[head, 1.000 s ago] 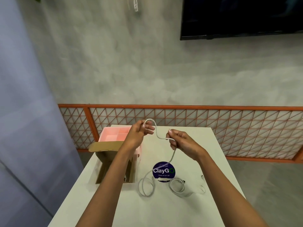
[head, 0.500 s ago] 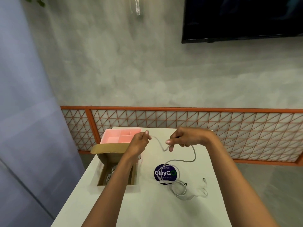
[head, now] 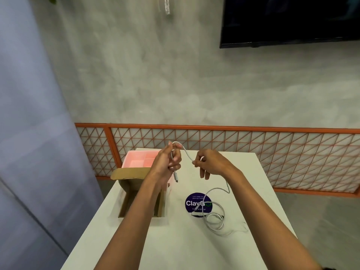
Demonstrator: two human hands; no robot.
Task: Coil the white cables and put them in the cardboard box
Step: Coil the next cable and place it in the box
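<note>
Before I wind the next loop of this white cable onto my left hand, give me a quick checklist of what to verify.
1. Left hand grips the white cable, connector hanging below: ok.
2. Right hand pinches the cable next to it: ok.
3. Slack on the table is knot-free: cannot tell; the loops overlap by the sticker.
4. Cardboard box is open: ok.
5. Room inside the box: cannot tell; the left forearm hides it.
</note>
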